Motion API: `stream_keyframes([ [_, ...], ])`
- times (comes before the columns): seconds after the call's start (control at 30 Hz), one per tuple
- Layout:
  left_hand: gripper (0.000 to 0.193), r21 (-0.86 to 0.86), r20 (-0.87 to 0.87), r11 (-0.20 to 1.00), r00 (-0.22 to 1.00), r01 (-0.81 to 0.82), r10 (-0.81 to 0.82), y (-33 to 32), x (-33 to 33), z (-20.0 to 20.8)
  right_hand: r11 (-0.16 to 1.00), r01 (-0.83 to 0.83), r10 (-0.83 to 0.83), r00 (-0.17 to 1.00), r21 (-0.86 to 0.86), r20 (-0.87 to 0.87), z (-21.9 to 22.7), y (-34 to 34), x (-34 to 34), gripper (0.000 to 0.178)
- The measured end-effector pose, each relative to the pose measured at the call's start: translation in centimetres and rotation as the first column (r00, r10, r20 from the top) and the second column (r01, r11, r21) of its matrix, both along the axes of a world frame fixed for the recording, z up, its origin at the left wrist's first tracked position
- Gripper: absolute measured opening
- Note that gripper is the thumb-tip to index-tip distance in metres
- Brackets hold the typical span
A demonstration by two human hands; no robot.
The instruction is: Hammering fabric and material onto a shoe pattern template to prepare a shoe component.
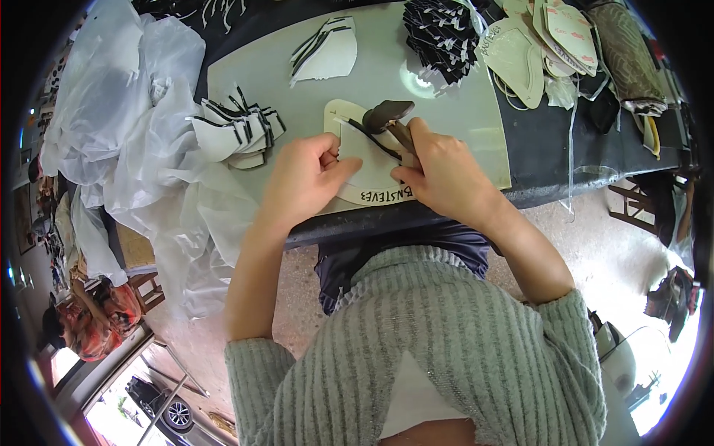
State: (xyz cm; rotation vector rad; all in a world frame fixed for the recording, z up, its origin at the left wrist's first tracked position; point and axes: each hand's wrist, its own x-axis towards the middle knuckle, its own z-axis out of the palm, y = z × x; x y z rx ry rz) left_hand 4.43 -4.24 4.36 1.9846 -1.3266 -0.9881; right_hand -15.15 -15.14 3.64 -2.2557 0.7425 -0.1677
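One left hand (316,178) curled at white piece (366,165), pinch unclear; right hand (454,171) clenched round hammer (390,114); best hold black strip (372,139) flat.

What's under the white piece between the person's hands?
A cream panel shows past the edges of the white piece; its middle is covered, and the right hand hides more.

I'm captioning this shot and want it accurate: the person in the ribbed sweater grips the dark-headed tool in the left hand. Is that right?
Not the left hand: the head view shows the person in the ribbed sweater gripping the dark-headed tool in the right hand.
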Motion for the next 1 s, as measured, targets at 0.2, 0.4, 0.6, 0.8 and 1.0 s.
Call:
stream_keyframes([
  [0.2,0.034,-0.035,0.092,0.999,0.996,-0.013,0.016,-0.4,-0.4,0.0,1.0,0.016,-0.015,1.0,0.023,-0.016,0.1,0.0,-0.1,0.035],
  [0.4,0.031,0.087,0.09,0.996,0.996,0.005,-0.013,0.7,-0.8,0.4,0.997,-0.07,0.071,0.996,0.034,-0.049,0.4,-0.6,0.1,0.037],
  [0.6,0.039,0.026,0.093,0.993,0.989,-0.115,0.112,3.1,-4.1,0.1,0.983,-0.175,0.175,0.984,-0.061,-0.007,-0.2,-2.5,-0.4,0.04],
  [0.8,0.043,-0.037,0.165,0.978,0.964,-0.205,0.209,4.1,-4.4,0.1,0.998,-0.063,0.062,0.993,0.005,0.105,3.6,-2.3,-1.8,0.026],
  [1.0,0.028,0.108,0.228,0.973,0.958,-0.202,0.174,3.7,-4.8,0.4,0.928,-0.202,0.163,0.976,-0.313,-0.147,3.2,0.5,-4.2,0.028],
])
